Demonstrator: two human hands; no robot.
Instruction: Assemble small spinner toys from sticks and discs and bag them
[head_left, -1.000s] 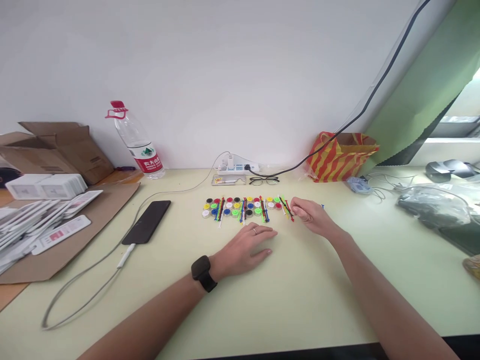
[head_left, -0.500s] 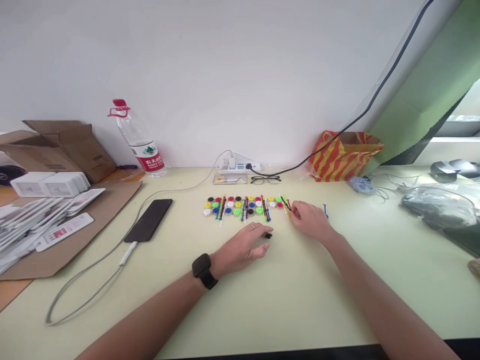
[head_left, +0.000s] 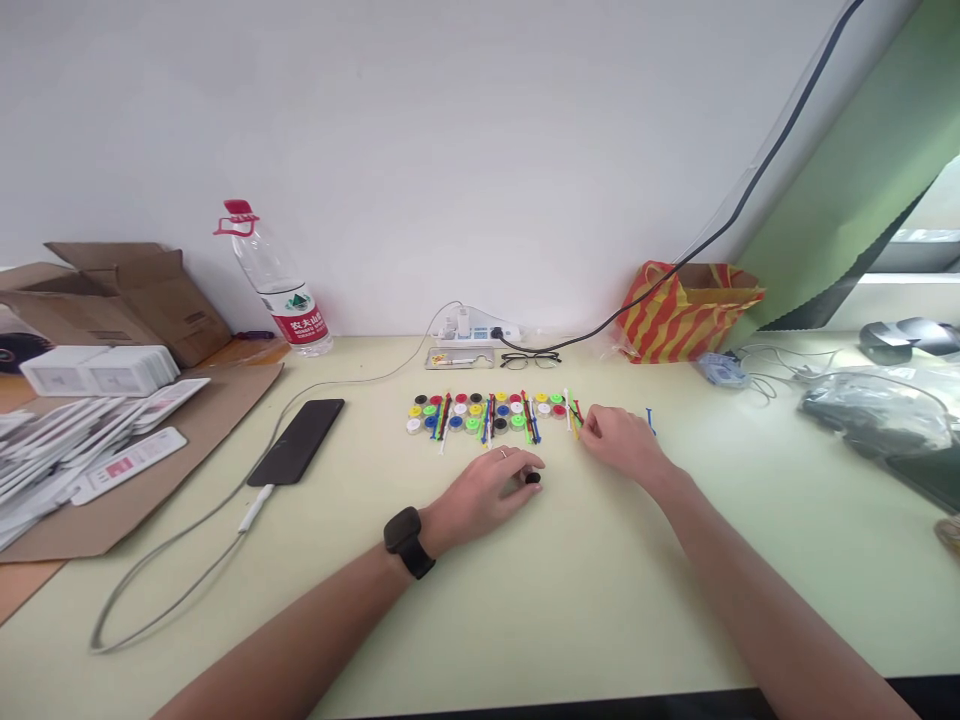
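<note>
Plainly, the pale table (head_left: 615,590) spreads widest, a striped bag (head_left: 675,322) standing by its far edge, towards the right. The left hand (head_left: 484,490) lies nearer the front edge than the right hand (head_left: 619,438), whose fingers bend at some coloured sticks (head_left: 568,403); whether it grips any, I cannot tell. Coloured caps (head_left: 413,426) line up among the sticks. Left thumb and forefinger pinch a black cap (head_left: 533,478).

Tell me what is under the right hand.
Coloured sticks run up to the left edge of the right hand, and a blue stick shows at its other side. Whatever lies directly beneath the hand is covered, so I can't tell.
</note>
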